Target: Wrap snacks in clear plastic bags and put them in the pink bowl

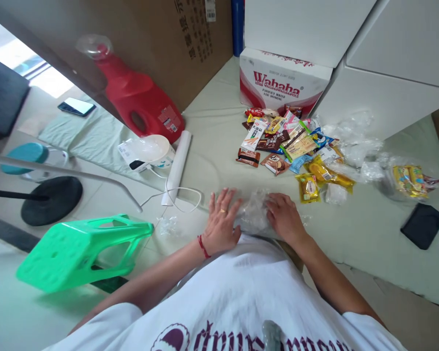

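Your left hand [221, 222] lies flat with its fingers [225, 200] spread, the palm resting on the pale green floor mat [212, 122] and the fingertips touching the left edge of a clear plastic bag [254, 214]. Your right hand [284, 217] presses on the right side of the same bag, its fingers curled onto the plastic; whether they pinch it you cannot tell. The bag sits crumpled on the mat just in front of your body, between both hands. Beyond it, to the right, lies a pile of snack packets [285, 144], with more clear bags [354, 146] beside them. A white Wahaha box [278, 80] stands behind the pile. To your left a green plastic stool [76, 251] lies tipped over.
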### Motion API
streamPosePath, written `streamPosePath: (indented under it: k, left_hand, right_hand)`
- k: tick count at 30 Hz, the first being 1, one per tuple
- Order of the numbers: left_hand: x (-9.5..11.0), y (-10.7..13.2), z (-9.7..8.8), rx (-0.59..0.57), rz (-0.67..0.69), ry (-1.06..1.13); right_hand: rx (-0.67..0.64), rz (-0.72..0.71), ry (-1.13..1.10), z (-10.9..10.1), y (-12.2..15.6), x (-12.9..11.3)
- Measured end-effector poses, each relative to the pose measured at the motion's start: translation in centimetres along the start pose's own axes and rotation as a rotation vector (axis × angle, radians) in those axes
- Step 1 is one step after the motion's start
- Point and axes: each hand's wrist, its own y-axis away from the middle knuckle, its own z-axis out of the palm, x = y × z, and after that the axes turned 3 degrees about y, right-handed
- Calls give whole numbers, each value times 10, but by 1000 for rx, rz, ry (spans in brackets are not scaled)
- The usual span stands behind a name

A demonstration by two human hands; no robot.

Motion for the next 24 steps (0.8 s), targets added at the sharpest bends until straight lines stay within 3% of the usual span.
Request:
streamPosePath:
  k: [2, 5, 10, 14, 17, 21, 24]
  left_hand:
    - [1, -1, 9, -27, 73, -21]
    - [-3, -14, 24, 18, 49, 81]
    - [-25, -49, 32, 78, -319, 559]
    - [-46, -66, 26, 41, -596, 935]
    - [-60, -64, 21, 16, -724, 966]
    - [-68, -47, 12, 10, -827, 859]
    - [-60, -40, 7, 38, -848, 801]
  right_hand:
    - [16, 27, -139, 1, -2, 6]
    - [19, 60, -379, -7, -5, 16]
    - [-30, 409, -843, -18, -2, 37]
    - [-39, 672, -1062, -16, 5, 51]
    - [49, 680, -899, -13, 14, 57]
    - [127, 535, -472, -18, 24, 71]
    - [86, 512, -491, -22, 16, 83]
